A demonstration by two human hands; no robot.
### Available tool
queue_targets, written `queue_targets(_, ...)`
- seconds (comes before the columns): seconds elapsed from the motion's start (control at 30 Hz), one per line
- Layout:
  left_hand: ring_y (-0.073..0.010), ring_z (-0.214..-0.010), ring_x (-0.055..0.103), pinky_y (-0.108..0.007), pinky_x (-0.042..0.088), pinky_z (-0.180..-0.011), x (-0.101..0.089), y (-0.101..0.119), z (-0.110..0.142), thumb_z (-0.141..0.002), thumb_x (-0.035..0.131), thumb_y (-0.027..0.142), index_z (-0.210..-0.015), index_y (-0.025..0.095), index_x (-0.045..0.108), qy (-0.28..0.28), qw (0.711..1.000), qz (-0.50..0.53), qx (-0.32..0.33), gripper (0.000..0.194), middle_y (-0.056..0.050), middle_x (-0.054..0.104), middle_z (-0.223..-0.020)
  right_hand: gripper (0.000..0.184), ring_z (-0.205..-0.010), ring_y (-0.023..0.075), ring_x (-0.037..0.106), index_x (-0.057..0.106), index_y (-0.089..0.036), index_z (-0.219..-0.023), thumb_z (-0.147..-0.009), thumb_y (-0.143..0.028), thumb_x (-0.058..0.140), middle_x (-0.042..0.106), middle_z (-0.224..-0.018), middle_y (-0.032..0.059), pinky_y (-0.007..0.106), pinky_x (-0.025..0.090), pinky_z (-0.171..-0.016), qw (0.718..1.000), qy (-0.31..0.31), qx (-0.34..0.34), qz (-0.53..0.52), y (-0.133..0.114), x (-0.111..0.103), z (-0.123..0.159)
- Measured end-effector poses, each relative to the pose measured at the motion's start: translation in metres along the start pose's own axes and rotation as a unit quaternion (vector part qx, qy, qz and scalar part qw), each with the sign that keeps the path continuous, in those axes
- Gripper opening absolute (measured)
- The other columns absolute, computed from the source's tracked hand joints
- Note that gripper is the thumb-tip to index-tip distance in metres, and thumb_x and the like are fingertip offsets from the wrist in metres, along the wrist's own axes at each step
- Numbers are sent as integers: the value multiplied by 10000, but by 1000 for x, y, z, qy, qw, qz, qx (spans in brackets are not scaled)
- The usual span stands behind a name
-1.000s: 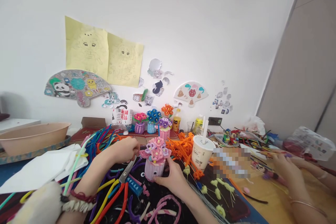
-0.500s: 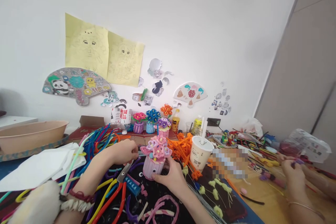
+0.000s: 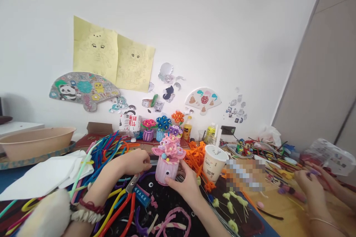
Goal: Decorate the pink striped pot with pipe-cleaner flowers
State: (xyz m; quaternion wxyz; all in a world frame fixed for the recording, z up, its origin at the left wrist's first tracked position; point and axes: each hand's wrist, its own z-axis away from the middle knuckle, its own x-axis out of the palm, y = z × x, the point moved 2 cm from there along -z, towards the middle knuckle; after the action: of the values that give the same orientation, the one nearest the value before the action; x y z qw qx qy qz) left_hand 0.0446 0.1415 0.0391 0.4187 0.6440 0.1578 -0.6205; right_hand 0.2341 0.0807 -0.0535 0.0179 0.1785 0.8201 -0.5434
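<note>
My right hand (image 3: 185, 181) grips a small pink pipe-cleaner flowerpot (image 3: 164, 171) from its right side, thumb on the front. Pink flowers (image 3: 171, 146) with bead centres top it, and a googly eye (image 3: 168, 173) sits on its striped wall. To the left of the pot, my left hand (image 3: 140, 161) is closed with its fingertips curled together. Whatever they may hold cannot be made out. Below that hand lie red-handled scissors (image 3: 130, 189), a blue packet (image 3: 141, 196) and a loose googly eye (image 3: 150, 184) on the dark mat.
Colourful pipe cleaners (image 3: 107, 155) and white paper (image 3: 41, 177) lie at left. Finished flowerpots (image 3: 148, 133) stand by the wall. Right of the pot are orange pipe-cleaner pieces (image 3: 196, 155), a drink cup (image 3: 213, 166) and yellow-green buds (image 3: 230, 207). Another person's hands (image 3: 308, 183) work at far right.
The flowerpot in my right hand has been raised slightly and turned more upright, so its googly eye shows fully. My left hand stays closed beside it. The view has shifted slightly.
</note>
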Motion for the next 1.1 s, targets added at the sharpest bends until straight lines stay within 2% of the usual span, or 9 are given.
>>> queue_targets(0.4,-193,-572,590,-262,398,-538,3,-1,-5,-762,450,321,-578,195,542,16,999,-7,28,241,-50,647,-624,514,-934,280,680,600,-158,-1069,-610,-298,785,732,-998,91,371,547,-840,999,12,-16,-44,-3,-1,2)
queue_targets(0.6,-198,-599,609,-262,416,-552,4,1,-5,-764,481,339,-606,192,576,3,999,22,32,236,-54,665,-655,586,-949,295,674,566,-138,-1121,-605,-298,792,728,-1018,116,396,542,-845,998,13,-11,-57,0,-1,1)
queue_targets(0.8,-150,-471,563,-237,455,-504,8,14,-3,-814,468,422,-560,183,534,-47,993,89,64,355,-27,598,-536,631,-976,301,670,550,-138,-1151,-589,-288,796,709,-1091,123,397,540,-859,998,41,-3,-46,1,-3,-1)
queue_targets(0.97,-131,-463,559,-211,448,-493,11,29,-4,-844,447,446,-622,171,567,-39,988,105,102,374,-24,606,-541,622,-941,294,679,555,-131,-1149,-592,-280,786,705,-1098,130,390,544,-847,997,57,-7,-53,-5,-3,-1)
queue_targets(1.1,-122,-458,559,-198,432,-497,13,36,-6,-859,429,459,-589,164,563,-20,988,101,116,421,-31,620,-539,617,-885,287,688,566,-135,-1153,-596,-276,791,718,-1064,125,394,548,-828,996,81,-19,-24,-5,-5,-1)
